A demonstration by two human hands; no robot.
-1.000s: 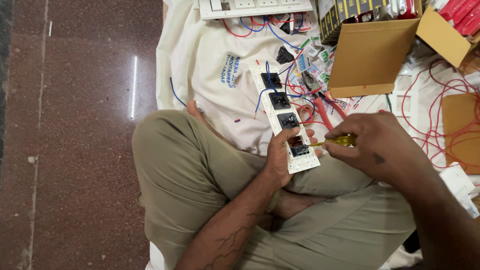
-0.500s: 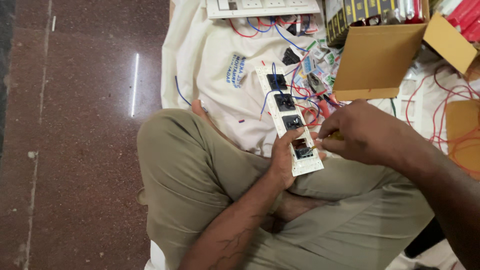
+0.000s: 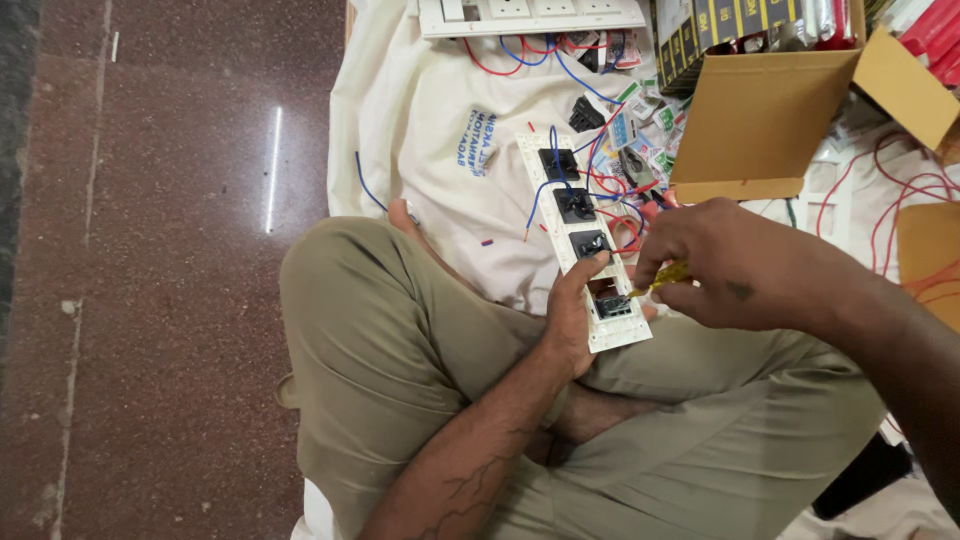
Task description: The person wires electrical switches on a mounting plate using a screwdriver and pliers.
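2 hands work: left hand [image 3: 572, 322] grips the stiff, light switch plate [image 3: 585, 240] at its 6 o'clock end; right hand [image 3: 722, 262] pinches a yellow screwdriver [image 3: 663, 279] at 3 o'clock.

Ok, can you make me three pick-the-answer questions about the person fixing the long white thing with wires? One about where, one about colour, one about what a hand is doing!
1. Where does the long white plastic switch plate rest?
A. on the person's lap
B. inside the box
C. on the bare floor

2. What colour is the handle of the small screwdriver?
A. green
B. yellow
C. black

3. What is the left hand doing?
A. lying flat on the floor
B. gripping the plate's near end
C. holding a wire away from the plate

Answers:
1. A, its near end lies over the legs in khaki trousers, while the open brown cardboard box stands apart.
2. B, yellow shows between the right hand's fingers.
3. B, the thumb and fingers wrap the plate's edge.
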